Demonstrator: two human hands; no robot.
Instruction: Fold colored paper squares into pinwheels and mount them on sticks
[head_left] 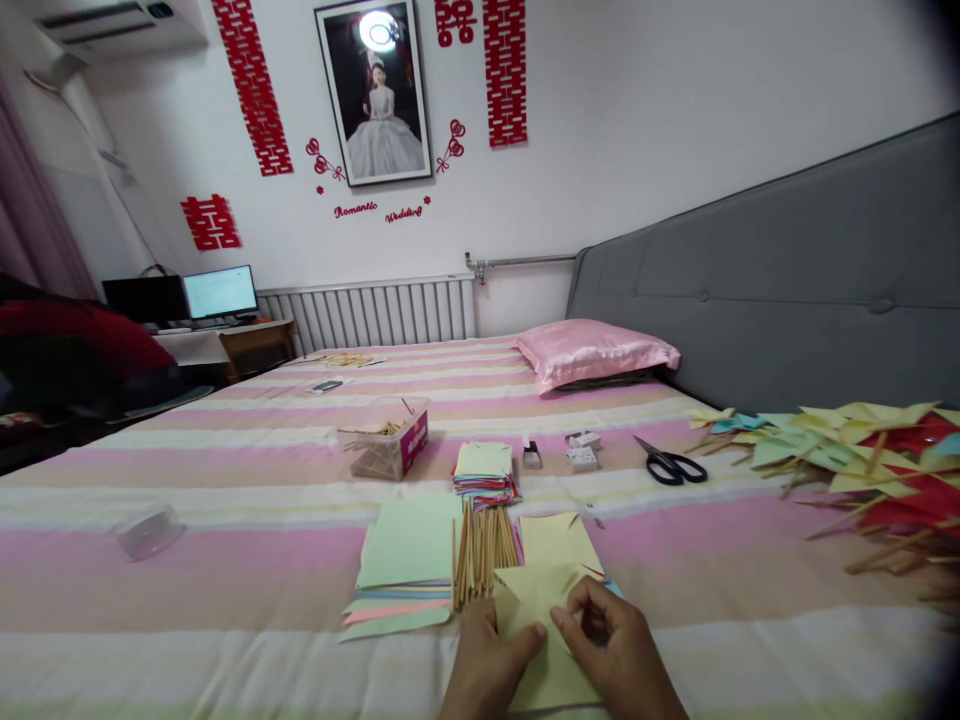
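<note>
Yellow paper (551, 680): pinched in my left (499, 650) and right hands (604, 640). Beyond them: tub (386, 440), purple label, lettering probably unreadable. Wall script (379, 212): "Romantic Wedding".

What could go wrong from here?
The left hand is close to the loose sticks; a bump could scatter them. The pale yellow sheet is pinched by both hands, so an uneven pull might crease it. The scissors lie open on the bedspread and could snag it.
</note>
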